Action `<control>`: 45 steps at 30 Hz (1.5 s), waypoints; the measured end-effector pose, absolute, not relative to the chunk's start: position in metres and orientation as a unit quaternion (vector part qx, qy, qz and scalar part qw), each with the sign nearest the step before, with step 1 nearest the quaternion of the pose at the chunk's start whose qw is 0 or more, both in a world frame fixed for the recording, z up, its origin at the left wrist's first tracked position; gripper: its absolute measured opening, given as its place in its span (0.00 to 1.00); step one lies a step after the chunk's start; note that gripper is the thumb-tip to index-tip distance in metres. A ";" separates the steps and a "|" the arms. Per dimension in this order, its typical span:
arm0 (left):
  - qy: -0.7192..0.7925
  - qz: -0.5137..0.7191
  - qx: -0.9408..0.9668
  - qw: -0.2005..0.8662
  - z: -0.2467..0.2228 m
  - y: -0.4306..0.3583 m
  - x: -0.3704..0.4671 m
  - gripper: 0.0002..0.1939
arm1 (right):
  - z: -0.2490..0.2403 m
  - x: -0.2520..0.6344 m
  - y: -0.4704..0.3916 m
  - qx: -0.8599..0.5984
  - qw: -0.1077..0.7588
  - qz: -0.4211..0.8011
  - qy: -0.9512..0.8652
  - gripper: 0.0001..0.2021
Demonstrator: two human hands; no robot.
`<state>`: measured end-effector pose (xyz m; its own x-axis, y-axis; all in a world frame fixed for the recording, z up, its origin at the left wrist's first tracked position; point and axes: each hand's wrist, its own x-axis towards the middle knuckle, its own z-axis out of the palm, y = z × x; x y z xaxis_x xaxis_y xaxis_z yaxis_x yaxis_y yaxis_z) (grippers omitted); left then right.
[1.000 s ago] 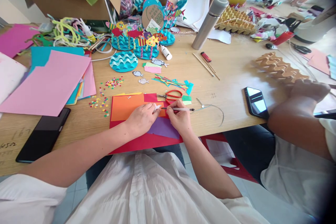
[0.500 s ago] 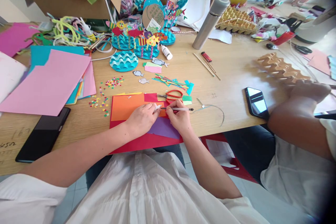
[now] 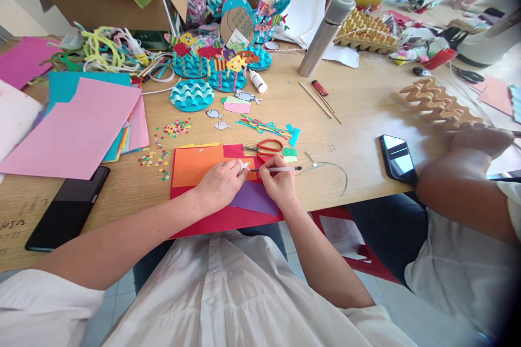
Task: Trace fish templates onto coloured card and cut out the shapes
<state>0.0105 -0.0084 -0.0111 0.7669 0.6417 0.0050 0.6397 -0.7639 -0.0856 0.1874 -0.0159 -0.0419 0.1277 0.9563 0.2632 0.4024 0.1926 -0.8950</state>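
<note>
My left hand [image 3: 222, 184] presses a small white cutout [image 3: 245, 165] down on the orange paper, its fingers together and partly covering the piece. A pen [image 3: 280, 169] is pinched in my right hand [image 3: 280, 183], its tip beside my left fingertips. Under both hands lie orange paper [image 3: 195, 168], purple paper [image 3: 256, 198] and a larger red sheet [image 3: 207, 223]. Red-handled scissors [image 3: 269, 148] rest just above my right hand. Two small fish cutouts [image 3: 222, 126] lie farther up the table.
Paper strips [image 3: 266, 127], confetti [image 3: 177, 128] and a glue bottle [image 3: 258, 81] lie beyond the hands. A steel flask [image 3: 325, 38] stands behind. Phones [image 3: 69, 209] lie on both sides. Another person's arm [image 3: 456, 168] rests at the right.
The pen in my right hand has tilted very slightly, its far end a little to the right. My left hand looks unmoved.
</note>
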 end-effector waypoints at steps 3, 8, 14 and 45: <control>-0.344 0.004 -0.938 0.038 -0.011 -0.009 0.010 0.18 | -0.044 0.189 -0.018 -0.558 0.531 0.267 -0.579 0.07; -0.357 -0.017 -0.934 0.009 -0.012 -0.008 0.009 0.19 | -0.047 0.191 -0.022 -0.553 0.608 0.249 -0.512 0.03; -0.405 -0.068 -0.908 -0.086 -0.008 -0.006 0.005 0.27 | -0.043 0.189 -0.024 -0.528 0.585 0.227 -0.573 0.10; -0.482 -0.246 -0.789 -0.290 -0.017 0.002 -0.010 0.30 | -0.049 0.187 -0.015 -0.522 0.331 0.085 -0.781 0.11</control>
<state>-0.0099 0.0021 -0.0170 0.4140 0.9037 0.1095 0.6182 -0.3674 0.6948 0.1873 -0.0149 -0.0493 -0.2346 0.8724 0.4289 0.7597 0.4398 -0.4790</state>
